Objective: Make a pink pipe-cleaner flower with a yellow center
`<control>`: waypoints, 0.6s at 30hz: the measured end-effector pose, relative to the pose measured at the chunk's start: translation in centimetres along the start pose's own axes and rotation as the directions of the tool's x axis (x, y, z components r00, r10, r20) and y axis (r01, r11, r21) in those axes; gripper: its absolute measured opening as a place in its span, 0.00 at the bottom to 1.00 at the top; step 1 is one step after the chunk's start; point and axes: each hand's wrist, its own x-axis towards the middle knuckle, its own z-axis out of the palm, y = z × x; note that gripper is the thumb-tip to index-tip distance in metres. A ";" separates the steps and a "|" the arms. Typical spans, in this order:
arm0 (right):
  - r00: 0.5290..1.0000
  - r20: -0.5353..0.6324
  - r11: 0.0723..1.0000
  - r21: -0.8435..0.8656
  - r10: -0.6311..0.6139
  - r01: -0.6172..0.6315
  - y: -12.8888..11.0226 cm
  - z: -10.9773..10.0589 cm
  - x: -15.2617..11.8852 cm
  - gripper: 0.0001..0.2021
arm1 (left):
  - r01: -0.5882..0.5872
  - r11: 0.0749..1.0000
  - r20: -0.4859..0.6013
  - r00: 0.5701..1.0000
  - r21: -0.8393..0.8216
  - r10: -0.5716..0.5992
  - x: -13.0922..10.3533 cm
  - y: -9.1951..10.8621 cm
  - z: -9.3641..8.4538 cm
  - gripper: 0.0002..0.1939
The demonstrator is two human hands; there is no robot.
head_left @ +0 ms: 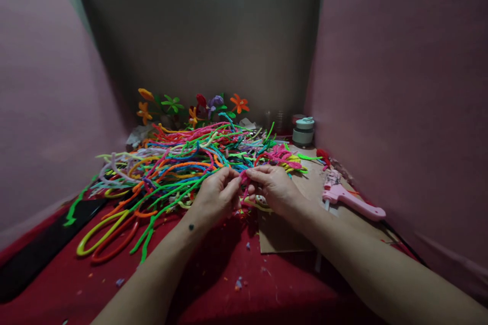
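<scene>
Between my hands is a short magenta pipe cleaner (245,179), bent into a small shape partly hidden by my fingers. My left hand (220,189) pinches it from the left side. On the other side, the thumb and forefinger of my right hand (275,186) are closed on the same piece. Just behind my hands spreads a big heap of colourful pipe cleaners (179,162), in green, orange, pink, blue and lilac. More magenta pieces (280,155) lie past my right hand, beside some yellow ones.
A pink glue gun (354,203) rests on a cardboard sheet (285,236) at the right. Behind it stands a lidded jar (304,132). Pipe-cleaner flowers (239,103) rise at the back. A black strip (46,249) lies left on the red cloth (221,284), which has scattered fluff. Pink panels flank both sides.
</scene>
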 end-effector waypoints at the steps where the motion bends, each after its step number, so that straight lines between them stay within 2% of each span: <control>1: 1.000 -0.010 0.999 -0.029 -0.013 0.013 0.0 0.1 -0.1 0.10 | -0.026 1.000 -0.021 0.999 -0.004 0.026 0.0 0.0 0.1 0.09; 4: 0.997 -0.043 0.994 -0.092 -0.071 0.067 0.1 0.4 -0.3 0.11 | -0.030 0.999 -0.049 0.998 -0.022 0.029 -0.2 -0.1 0.4 0.09; 8: 0.992 -0.064 0.987 -0.123 -0.108 0.100 0.3 0.2 -0.1 0.12 | 0.069 0.994 -0.031 0.997 -0.080 -0.072 -0.2 0.2 0.2 0.08; 12: 0.999 -0.007 0.996 -0.077 -0.048 0.048 0.4 -0.3 0.3 0.12 | 0.097 0.978 0.064 0.994 -0.184 -0.086 -0.1 0.2 -0.3 0.09; 15: 0.997 0.073 1.000 0.022 0.002 -0.004 0.5 -0.5 0.5 0.11 | 0.092 0.960 0.092 0.993 -0.265 -0.069 0.0 -0.2 -0.5 0.08; 18: 0.997 0.080 1.000 0.031 -0.001 -0.001 0.4 -0.5 0.5 0.10 | 0.113 0.927 0.115 0.990 -0.358 -0.076 0.2 -0.6 -0.6 0.08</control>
